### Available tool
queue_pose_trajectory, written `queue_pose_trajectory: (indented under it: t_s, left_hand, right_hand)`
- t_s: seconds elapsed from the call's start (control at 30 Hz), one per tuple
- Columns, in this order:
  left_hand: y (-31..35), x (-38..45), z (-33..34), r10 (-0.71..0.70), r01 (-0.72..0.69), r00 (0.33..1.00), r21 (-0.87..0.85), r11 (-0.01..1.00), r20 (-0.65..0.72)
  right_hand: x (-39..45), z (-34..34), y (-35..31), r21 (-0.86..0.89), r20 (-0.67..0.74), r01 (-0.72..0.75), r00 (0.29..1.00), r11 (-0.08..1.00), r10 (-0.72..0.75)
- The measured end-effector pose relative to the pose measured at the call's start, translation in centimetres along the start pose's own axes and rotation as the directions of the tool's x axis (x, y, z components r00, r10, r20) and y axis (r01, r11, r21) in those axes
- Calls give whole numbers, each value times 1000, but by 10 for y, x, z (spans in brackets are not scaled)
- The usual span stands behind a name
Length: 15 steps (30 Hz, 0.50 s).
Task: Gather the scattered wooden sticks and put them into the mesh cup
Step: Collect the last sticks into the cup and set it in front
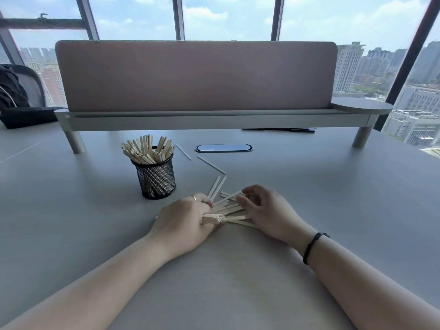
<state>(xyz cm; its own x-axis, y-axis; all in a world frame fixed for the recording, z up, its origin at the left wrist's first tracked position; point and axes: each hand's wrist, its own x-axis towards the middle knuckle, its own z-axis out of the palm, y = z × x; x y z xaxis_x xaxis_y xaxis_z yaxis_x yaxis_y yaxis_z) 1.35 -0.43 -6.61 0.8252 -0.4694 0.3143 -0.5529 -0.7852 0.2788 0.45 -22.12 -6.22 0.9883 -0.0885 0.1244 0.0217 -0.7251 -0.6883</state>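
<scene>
Your left hand (188,217) lies on the grey table (309,186) with its fingers curled round a bundle of wooden sticks (228,211) — the stick ends poke out from under your fingers at the near side, and the rest fan out to the right across the table. There is a ring (193,197) on one finger of that hand. Your right hand (266,210) rests just beside it, over the far ends of the same fan, fingers bent and loosely spread; its fingertips touch the sticks, but you cannot tell from here whether they actually pinch any. A black band (312,246) sits on your right wrist.

The mesh cup (156,178) stands upright on the table, beyond and a little left of your left hand, near but not touching it. It is already packed with sticks (148,150) that lean outward above its rim.

A few loose sticks still lie flat on the table: two (217,185) close together just beyond your hands, one longer stick (210,165) slanting further back, and one more (183,151) near the cup's right side.

Behind all this runs a low shelf with a pinkish screen (195,75), an oval cable cover (223,148) set in the table in front of it, and a black bag (14,108) at the far left — windows fill the background.
</scene>
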Motion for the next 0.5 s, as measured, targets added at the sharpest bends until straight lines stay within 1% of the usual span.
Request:
queue_pose_trajectory:
  t_s: [0.03,0.07,0.17,0.27,0.37,0.43,0.5]
  left_hand:
    - [-2,0,1,9,-10,999,-29,1000,-32]
    - [-4,0,2,15,-18,998,-54,998,-59]
    - [-13,4,6,46,-55,994,-97,994,-96]
    - [-27,10,12,81,-95,991,-142,985,-102]
    - [-38,14,11,95,-108,992,-163,981,-82]
    - [-42,13,6,81,-88,995,-122,989,-64]
    - [-43,12,0,47,-48,999,-54,997,-16]
  right_hand:
    - [-1,1,1,-72,21,35,999,997,-34]
    - [-2,2,1,-106,33,56,998,993,-53]
    - [-1,0,3,-139,59,83,995,987,-75]
    - [6,-1,9,-236,79,131,990,963,-116]
    - [12,-5,12,-346,141,200,977,917,-160]
    - [13,-5,12,-348,193,259,960,901,-202]
    - [14,-6,12,-303,225,299,945,905,-237]
